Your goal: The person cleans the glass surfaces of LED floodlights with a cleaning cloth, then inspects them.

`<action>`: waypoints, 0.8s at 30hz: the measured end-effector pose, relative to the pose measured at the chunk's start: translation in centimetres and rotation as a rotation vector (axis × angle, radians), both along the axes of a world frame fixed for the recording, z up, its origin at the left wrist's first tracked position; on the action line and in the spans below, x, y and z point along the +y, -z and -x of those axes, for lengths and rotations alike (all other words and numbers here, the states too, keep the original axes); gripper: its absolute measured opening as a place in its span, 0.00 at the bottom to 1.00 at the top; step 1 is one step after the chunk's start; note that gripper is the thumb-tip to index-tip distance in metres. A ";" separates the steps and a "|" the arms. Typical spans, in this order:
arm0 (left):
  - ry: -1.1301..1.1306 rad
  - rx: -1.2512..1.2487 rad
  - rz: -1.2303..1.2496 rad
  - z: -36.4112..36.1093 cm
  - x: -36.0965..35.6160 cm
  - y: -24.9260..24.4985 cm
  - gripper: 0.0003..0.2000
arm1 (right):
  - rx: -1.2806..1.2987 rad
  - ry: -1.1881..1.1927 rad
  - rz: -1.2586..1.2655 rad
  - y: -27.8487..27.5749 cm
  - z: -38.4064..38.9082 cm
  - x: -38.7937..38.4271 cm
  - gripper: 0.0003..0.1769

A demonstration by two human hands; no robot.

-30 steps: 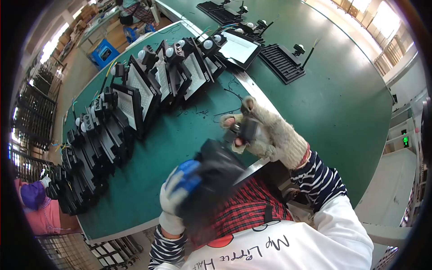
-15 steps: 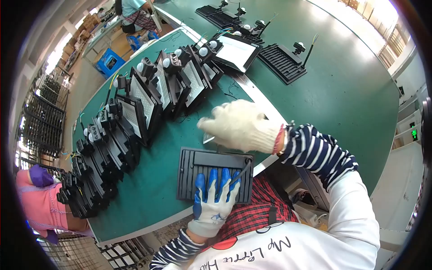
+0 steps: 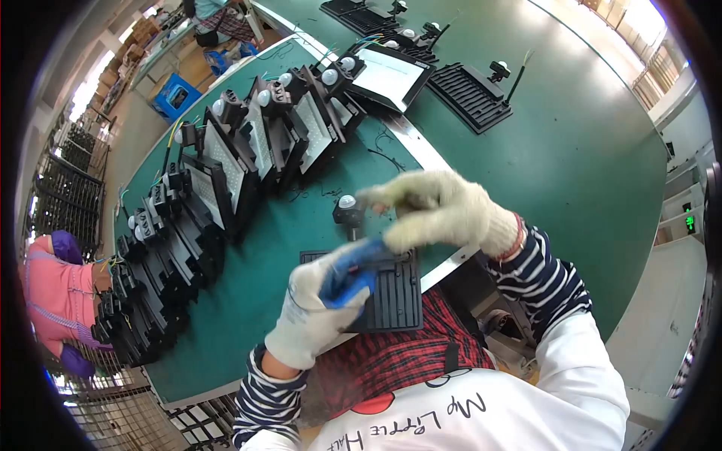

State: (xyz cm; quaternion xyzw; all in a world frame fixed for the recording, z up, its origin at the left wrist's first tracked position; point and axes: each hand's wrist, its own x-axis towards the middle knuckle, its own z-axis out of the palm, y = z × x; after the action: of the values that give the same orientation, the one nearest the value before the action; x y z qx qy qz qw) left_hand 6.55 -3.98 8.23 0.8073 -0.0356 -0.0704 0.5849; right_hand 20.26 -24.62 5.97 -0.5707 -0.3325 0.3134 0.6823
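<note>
A black ribbed floodlight housing [image 3: 398,297] lies near the table's front edge. Its small black sensor head [image 3: 347,213] with a white dome stands at the far side. My left hand [image 3: 320,297], in a white glove with blue coating, is over the housing's left part, fingers curled and smeared by motion; what they hold is hidden. My right hand [image 3: 444,210], in a cream knitted glove, hovers right of the sensor head. Its thumb and fingers are apart, with the thumb tip close to my left fingertips.
Rows of black floodlights [image 3: 241,161] with sensor heads stand along the table's left side. More ribbed housings [image 3: 472,96] lie toward the back. A metal strip [image 3: 421,146] crosses the green table [image 3: 587,165]. A person in pink [image 3: 60,293] is at far left.
My left hand has lifted from flat on the housing and curled its fingers. My right hand has shifted slightly right, its thumb and fingers parting. The sensor head now shows beyond the housing.
</note>
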 end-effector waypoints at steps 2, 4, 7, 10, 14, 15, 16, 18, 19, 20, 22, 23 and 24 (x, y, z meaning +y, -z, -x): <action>-0.027 0.028 0.268 -1.2 -1.0 0.0 0.28 | -0.279 0.010 0.192 -1.7 1.2 -0.7 0.29; -0.052 0.012 0.535 -1.9 -1.6 1.0 0.31 | -0.547 0.051 0.351 -2.7 1.9 -1.1 0.27; -0.238 -0.070 0.511 -2.3 -2.0 1.1 0.34 | -0.534 0.258 0.375 -1.4 2.3 -1.3 0.25; -0.353 -0.114 0.350 -2.3 -2.4 1.6 0.29 | -0.255 0.351 0.351 -1.9 2.0 -1.2 0.21; -0.302 -0.410 0.028 -2.2 -2.2 4.2 0.24 | -0.479 0.278 0.500 -3.3 2.0 -1.2 0.27; -0.404 -0.411 0.163 -1.9 -2.8 3.5 0.24 | -0.521 0.195 0.576 -3.3 1.9 -1.0 0.27; -0.501 -0.412 0.300 -1.8 -3.4 2.7 0.24 | -0.563 0.116 0.652 -3.4 1.7 -0.6 0.26; -0.654 -0.517 0.311 -1.7 -4.0 1.8 0.24 | -0.636 -0.053 0.963 -3.9 2.0 1.2 0.23; -0.646 -0.555 0.279 -1.4 -3.9 1.9 0.24 | -0.596 -0.047 1.001 -3.9 2.2 1.8 0.21; -0.641 -0.595 0.246 -1.0 -3.7 2.2 0.24 | -0.558 -0.043 1.037 -3.8 2.2 2.3 0.19; -0.531 -0.620 0.296 -0.2 -3.4 3.1 0.24 | -0.500 0.101 0.953 -2.7 2.2 2.4 0.19; -0.485 -0.629 0.318 0.2 -3.3 3.6 0.24 | -0.471 0.235 0.835 -1.0 2.3 1.7 0.20; -0.622 -0.467 0.122 0.1 -3.8 4.3 0.25 | -0.446 0.365 0.715 0.5 2.2 1.0 0.21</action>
State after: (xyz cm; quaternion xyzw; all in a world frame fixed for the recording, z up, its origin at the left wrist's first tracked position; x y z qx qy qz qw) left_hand 6.43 -7.76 3.93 0.7375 0.0745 0.2983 0.6013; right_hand 18.02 -23.58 5.48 -0.8731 -0.2362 0.1530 0.3982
